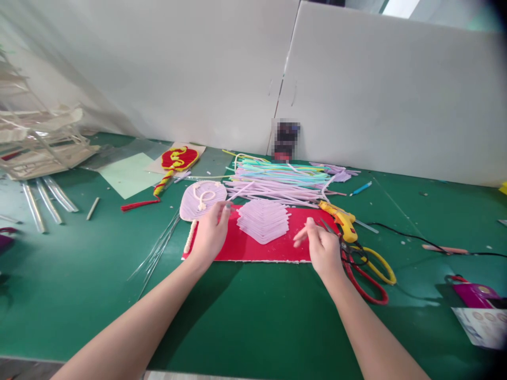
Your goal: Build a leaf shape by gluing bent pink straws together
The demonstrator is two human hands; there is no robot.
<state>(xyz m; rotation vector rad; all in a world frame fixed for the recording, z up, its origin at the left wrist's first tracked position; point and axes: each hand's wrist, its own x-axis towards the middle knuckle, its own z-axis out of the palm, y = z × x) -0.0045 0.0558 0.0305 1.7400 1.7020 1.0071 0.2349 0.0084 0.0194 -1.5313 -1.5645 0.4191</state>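
My left hand [214, 229] is closed in a pinch at the left of a red board [225, 248]. A lilac pipe cleaner [241, 191] slants up and right from its fingertips. On the board lies a leaf-like panel of lilac pipe cleaners [263, 221], laid in V-shaped rows. My right hand [322, 245] hovers over the board's right side, fingers apart and slightly blurred, with nothing visible in them. Beside it are scissors [366, 282] with red and yellow handles and a yellow glue gun [343, 219]. A rounded lilac panel with a cream cord loop [192, 203] touches the board's left corner.
Behind the board lies a heap of lilac, mint and yellow pipe cleaners [277, 177]. Thin wires [158, 253] lie left; a red-and-yellow fan-shaped piece [179, 158] sits farther back. The glue gun's black cord [412, 237] runs right, past a blue pen [360, 188].
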